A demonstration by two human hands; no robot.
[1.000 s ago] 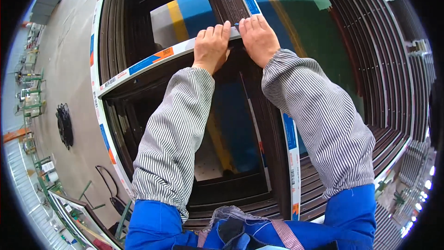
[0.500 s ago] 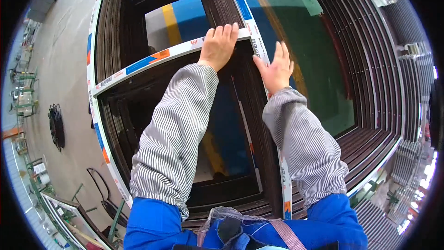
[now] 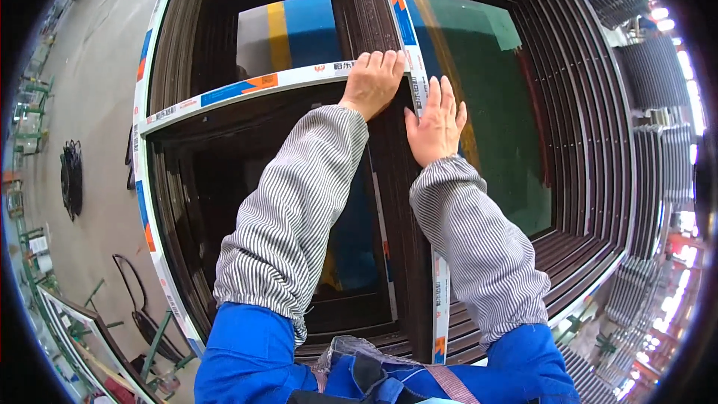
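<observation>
Below me lies a stack of large dark window frames, the top window frame [image 3: 239,88] faced with white, blue and orange printed film. My left hand [image 3: 372,84] has its fingers bent together over the crossbar, just left of where it meets the long upright bar [image 3: 441,295]. Beside it, my right hand [image 3: 435,126] lies palm down on the upright bar, fingers stretched and thumb apart. Both forearms wear striped sleeve covers over blue sleeves. The undersides of both hands are hidden.
Through the openings show a green glassy surface [image 3: 501,105] and blue and yellow patches. On the grey floor [image 3: 97,82] at left lie a dark coil [image 3: 71,179] and a black looped item. A framed panel [image 3: 93,348] leans lower left. Dark profile bundles [image 3: 658,82] stand at right.
My left hand has shifted right along the crossbar toward the joint. My right hand has moved left, onto the upright bar and closer to the left. The whole view has shifted slightly.
</observation>
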